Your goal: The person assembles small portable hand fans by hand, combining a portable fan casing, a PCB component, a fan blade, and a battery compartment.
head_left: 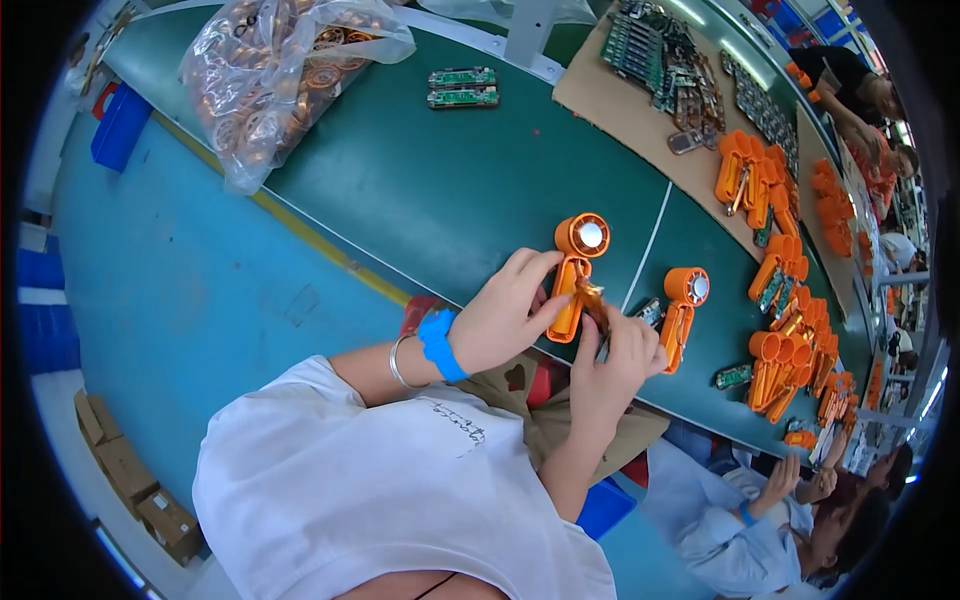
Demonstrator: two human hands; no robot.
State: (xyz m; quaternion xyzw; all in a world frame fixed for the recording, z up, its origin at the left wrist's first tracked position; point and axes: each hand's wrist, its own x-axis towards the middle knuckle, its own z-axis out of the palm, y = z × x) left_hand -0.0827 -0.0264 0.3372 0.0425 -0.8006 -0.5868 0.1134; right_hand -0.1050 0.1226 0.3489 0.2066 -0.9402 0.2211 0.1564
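Observation:
My left hand point(508, 312), with a blue band and a bangle at the wrist, grips an orange handheld fan housing point(566, 312) by its handle. The round head holds a silver disc, and the handle's long side is an open hollow. My right hand point(612, 368) pinches a shiny amber-coloured piece point(592, 297) against the upper part of that hollow; its exact kind is partly hidden by the fingers. Just right of my hands lies a second orange fan housing point(678, 335), beside a small circuit board assembly point(650, 312).
A clear plastic bag of copper-coloured round parts point(290, 85) sits at the far left of the green table point(420, 190). Two green circuit boards point(463, 88) lie at the back. Cardboard point(620, 95) with many boards and orange housings point(785, 365) fill the right. Co-workers point(760, 530) sit nearby.

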